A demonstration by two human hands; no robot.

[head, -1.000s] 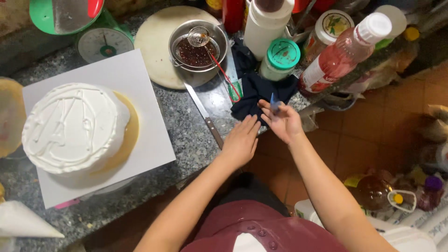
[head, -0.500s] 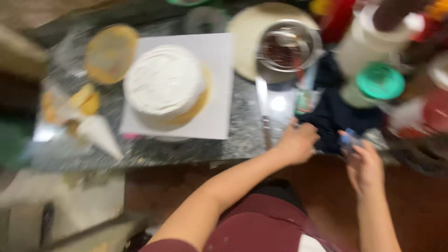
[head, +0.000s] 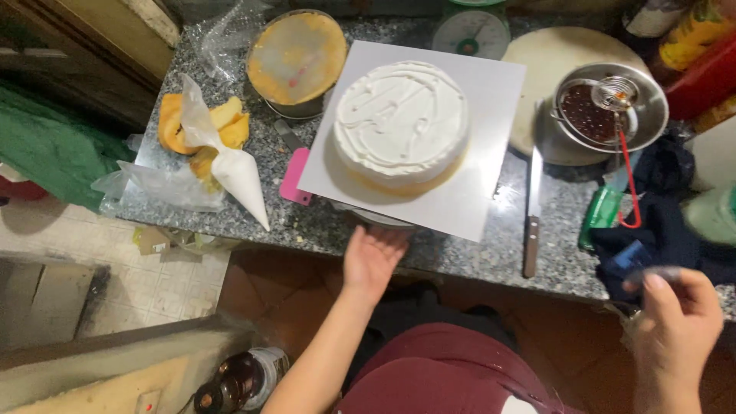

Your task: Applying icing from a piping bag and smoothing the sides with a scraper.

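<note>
Where swirled — white frosted cake [head: 401,123]

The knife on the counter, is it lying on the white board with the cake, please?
No, the knife lies on the bare granite counter to the right of the white board and the cake.

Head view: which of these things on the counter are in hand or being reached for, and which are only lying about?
In hand or reached for:
left hand, open, by the white board under the frosted cake
right hand, pinching a small dark item, too blurred to name

Lying about:
piping bag
pink scraper
knife
bowl of dark filling
kitchen scale
</note>
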